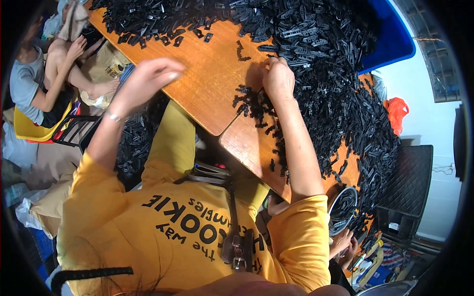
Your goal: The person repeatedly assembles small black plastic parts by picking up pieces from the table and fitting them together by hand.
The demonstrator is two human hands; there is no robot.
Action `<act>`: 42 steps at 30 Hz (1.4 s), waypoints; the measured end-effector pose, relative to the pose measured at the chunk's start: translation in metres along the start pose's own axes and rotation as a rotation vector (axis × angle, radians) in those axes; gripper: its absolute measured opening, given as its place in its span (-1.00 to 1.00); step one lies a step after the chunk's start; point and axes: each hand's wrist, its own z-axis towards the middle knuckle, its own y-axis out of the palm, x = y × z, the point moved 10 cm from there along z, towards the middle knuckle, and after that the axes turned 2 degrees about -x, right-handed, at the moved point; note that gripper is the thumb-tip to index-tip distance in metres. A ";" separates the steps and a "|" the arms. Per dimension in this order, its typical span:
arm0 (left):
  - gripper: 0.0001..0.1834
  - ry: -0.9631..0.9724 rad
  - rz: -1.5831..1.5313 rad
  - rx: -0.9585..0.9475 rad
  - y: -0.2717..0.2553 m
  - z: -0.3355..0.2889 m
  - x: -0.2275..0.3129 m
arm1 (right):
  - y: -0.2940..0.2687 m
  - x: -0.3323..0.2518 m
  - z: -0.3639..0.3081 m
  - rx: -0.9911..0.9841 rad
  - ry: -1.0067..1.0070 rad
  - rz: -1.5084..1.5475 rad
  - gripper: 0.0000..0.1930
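My left hand point(155, 76) hangs over the near left edge of the wooden table point(197, 74), blurred by motion. Its fingers are stretched out with the thumb a little apart, and nothing shows in them. Farther right, my right hand point(280, 79) is over the table at the border of a large heap of black plastic pieces point(321, 84). Its fingers are curled together, and whatever they hold is hidden. Small toothed black pieces point(249, 103) lie loose beside that wrist, and a short strip of them point(241, 52) lies just beyond the hand.
More flat black pieces point(168, 22) cover the far table edge. A blue bin point(397, 37) stands at the far right. Another person point(32, 79) sits at the left on a yellow seat. At lower right, another person's hands point(343, 246) are near a round container point(344, 209).
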 end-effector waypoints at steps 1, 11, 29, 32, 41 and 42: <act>-0.76 0.049 0.034 0.009 0.011 0.024 0.007 | 0.004 0.005 0.010 0.016 -0.030 -0.031 -0.81; -0.69 0.063 0.733 0.100 0.136 0.251 0.009 | 0.041 0.022 0.053 -0.099 0.007 -0.297 -0.84; -0.65 0.149 0.310 0.247 0.124 0.179 0.022 | -0.043 0.018 -0.051 0.207 0.124 0.454 -0.82; -0.66 0.183 0.271 0.194 0.125 0.155 0.036 | -0.063 0.003 -0.061 0.331 0.052 0.524 -0.87; -0.71 0.317 -0.447 -0.027 0.133 0.122 0.061 | -0.109 -0.052 -0.069 0.464 -0.219 0.489 -0.84; -0.72 0.302 -0.423 -0.060 0.136 0.120 0.062 | -0.111 -0.056 -0.070 0.466 -0.237 0.477 -0.84</act>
